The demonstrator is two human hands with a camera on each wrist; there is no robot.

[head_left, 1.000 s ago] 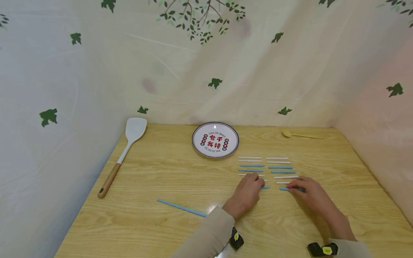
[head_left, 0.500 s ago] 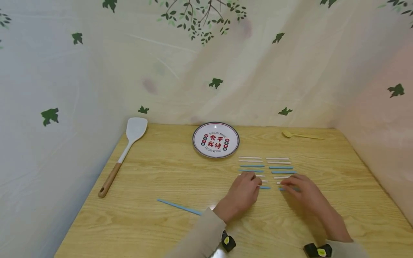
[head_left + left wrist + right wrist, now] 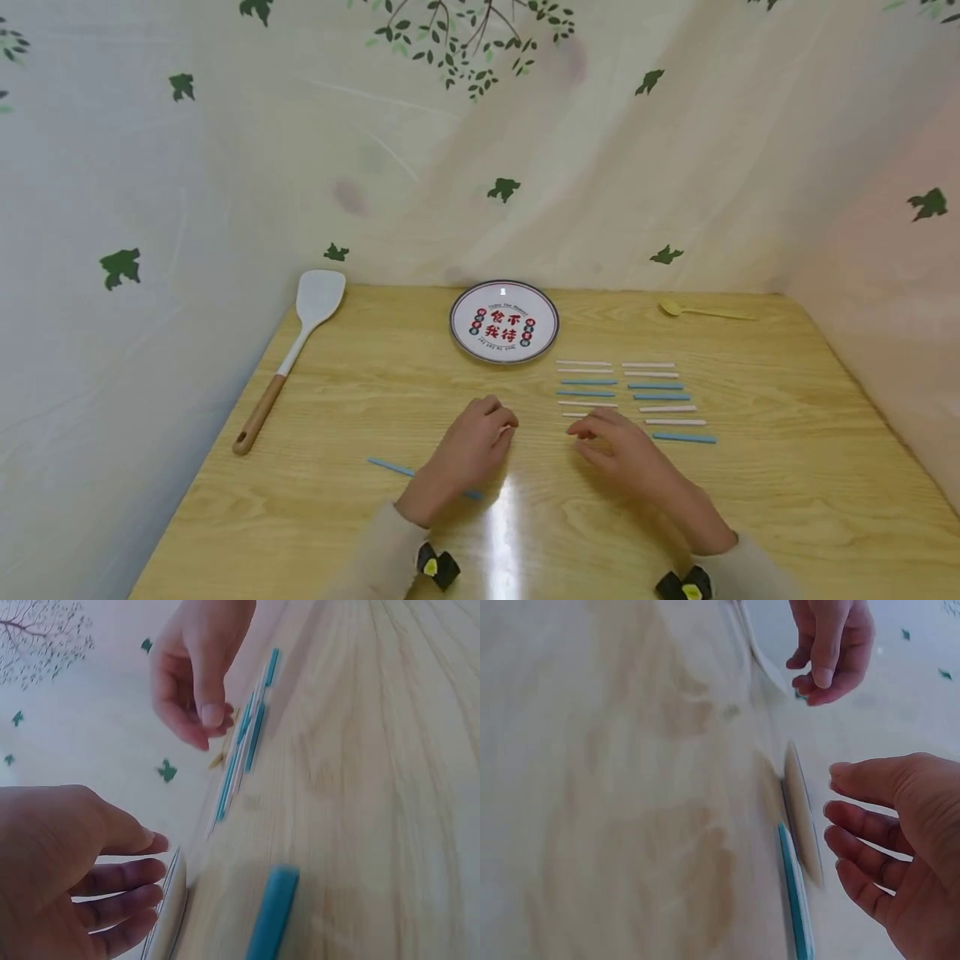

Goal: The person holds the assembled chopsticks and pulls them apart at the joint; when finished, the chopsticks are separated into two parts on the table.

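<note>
My left hand (image 3: 471, 442) hovers over the middle of the table with relaxed, slightly bent fingers, holding nothing. A blue stick (image 3: 387, 467) lies slanted on the wood, partly covered by that hand and wrist. To the right, my right hand (image 3: 626, 454) hangs loosely with thumb and fingers apart, nothing between them, as the right wrist view also shows. Its fingertips overlap the near end of a left column of thin sticks (image 3: 588, 382), white and blue. Beside it runs a matching right column, whose nearest piece is a blue stick (image 3: 684, 437).
A round white plate (image 3: 504, 354) with red and black print lies at the back middle. At the left is a white spatula (image 3: 318, 297) with a wooden handle. A small yellow spoon (image 3: 671, 307) lies at the back right. A patterned cloth (image 3: 412, 208) surrounds the table.
The right hand has let go of the nearest blue stick in the right column and moved left. The left hand has moved left, away from the left column toward the slanted blue stick.
</note>
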